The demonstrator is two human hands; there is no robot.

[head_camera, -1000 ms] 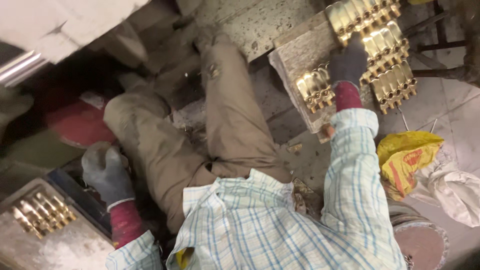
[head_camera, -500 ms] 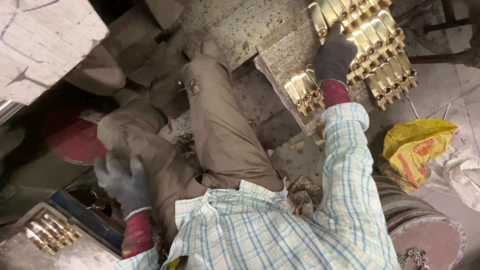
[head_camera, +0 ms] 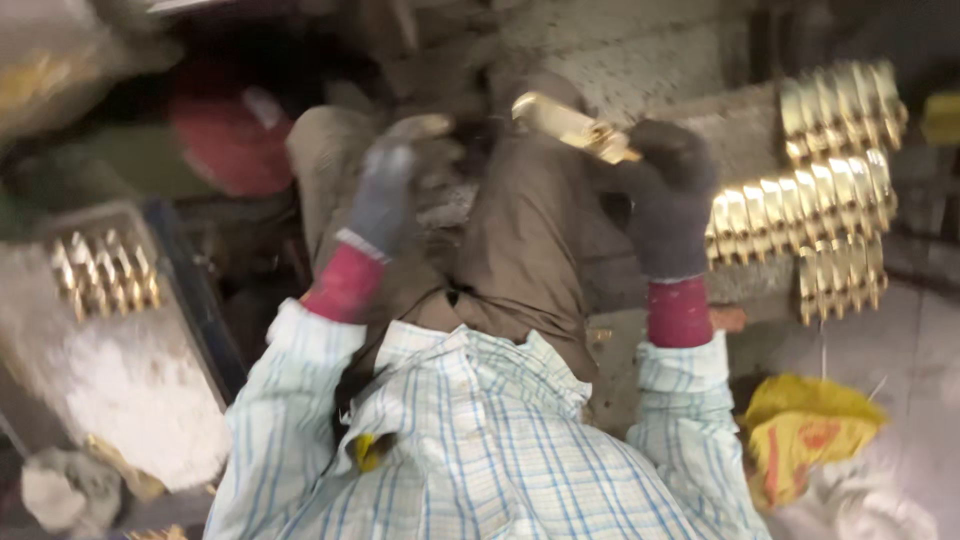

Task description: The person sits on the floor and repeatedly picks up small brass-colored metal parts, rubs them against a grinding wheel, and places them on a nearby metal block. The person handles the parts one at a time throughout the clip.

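A crumpled yellow plastic bag (head_camera: pixel 800 440) with red print lies on the floor at lower right, just beside the checked sleeve. No labels, signs or screens can be made out.

2 gloved hands (head_camera: pixel 385 200), 1 brass pc (head_camera: pixel 575 128) held, 1 yellow bag (head_camera: pixel 800 440).

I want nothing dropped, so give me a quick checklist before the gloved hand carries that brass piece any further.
1. Grip: the right hand in a dark glove is closed on the long shiny brass piece: ok.
2. Free hand: the left hand in a grey glove is raised over the lap, holding nothing: ok.
3. Supply: rows of brass pieces lie on the stone slab to the right: ok.
4. Tray on the left has bare room beside its few brass pieces: ok.
5. Piece's condition: picture too blurred: cannot tell.
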